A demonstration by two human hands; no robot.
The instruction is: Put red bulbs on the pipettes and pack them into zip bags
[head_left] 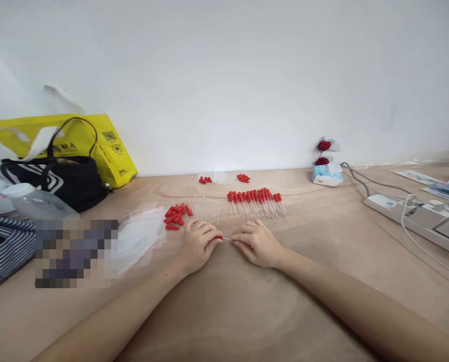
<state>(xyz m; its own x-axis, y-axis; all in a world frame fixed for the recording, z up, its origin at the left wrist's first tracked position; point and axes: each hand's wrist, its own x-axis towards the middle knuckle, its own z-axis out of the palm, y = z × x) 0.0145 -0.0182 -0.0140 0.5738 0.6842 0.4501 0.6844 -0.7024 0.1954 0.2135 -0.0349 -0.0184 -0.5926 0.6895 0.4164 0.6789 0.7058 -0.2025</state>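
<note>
Left hand: the left hand [200, 246] is closed in a narrow pinch on a red bulb [219, 238], thumb nearest the camera.
Right hand: the right hand [257, 244] pinches a thin clear tube [227, 240]; its far end is hidden by the fingers.
Bulb and tube: held in the gap between the hands, just above or on the tabletop [217, 311]; can't tell which. Roughly in line, probably so the ends meet straight. Seating depth too small to read.
Grip: fingertips only, close to the join; likely limits bending in the thin tube.
Arms: both reach in from the near edge and converge, palms mostly down, backs of hands up.
Loose bulbs: red pile [177, 215] beyond the left hand, probably for short left-side picks.
Bare tubes: row [205, 208] beside that pile, side by side, likely for easy single picks.
Capped tubes: fanned row [256, 201] beyond the right hand, red ends toward the wall, probably grouped apart from bare ones.
Bags: clear bags [143, 236] stacked left of the pile.
</note>
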